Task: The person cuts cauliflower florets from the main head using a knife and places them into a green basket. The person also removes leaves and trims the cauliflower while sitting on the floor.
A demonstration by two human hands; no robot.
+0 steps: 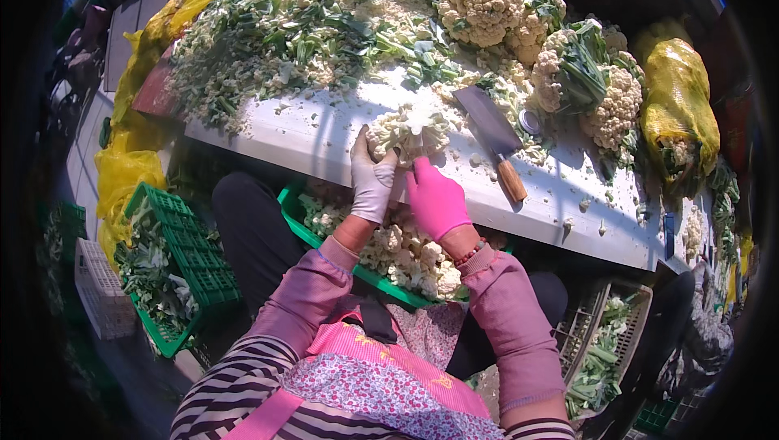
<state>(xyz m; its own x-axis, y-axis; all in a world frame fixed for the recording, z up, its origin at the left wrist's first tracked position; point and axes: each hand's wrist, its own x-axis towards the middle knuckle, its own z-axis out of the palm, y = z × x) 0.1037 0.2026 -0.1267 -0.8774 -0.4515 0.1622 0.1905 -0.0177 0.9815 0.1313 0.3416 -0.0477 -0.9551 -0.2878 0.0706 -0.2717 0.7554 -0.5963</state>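
A trimmed cauliflower head rests cut side up on the white tabletop near its front edge. My left hand, in a white glove, grips its left side with the fingers and thumb. My right hand, in a pink glove, is curled at the head's near side; whether something is in its fingers is hidden. To the right lies a cleaver with a wooden handle pointing towards me. Under the table edge, between my knees, a green crate holds cut cauliflower florets.
Leaf and floret trimmings are heaped at the back left. Whole cauliflowers stand at the back right, beside a yellow mesh sack. Crates of leaves flank me: a green one left, a pale one right.
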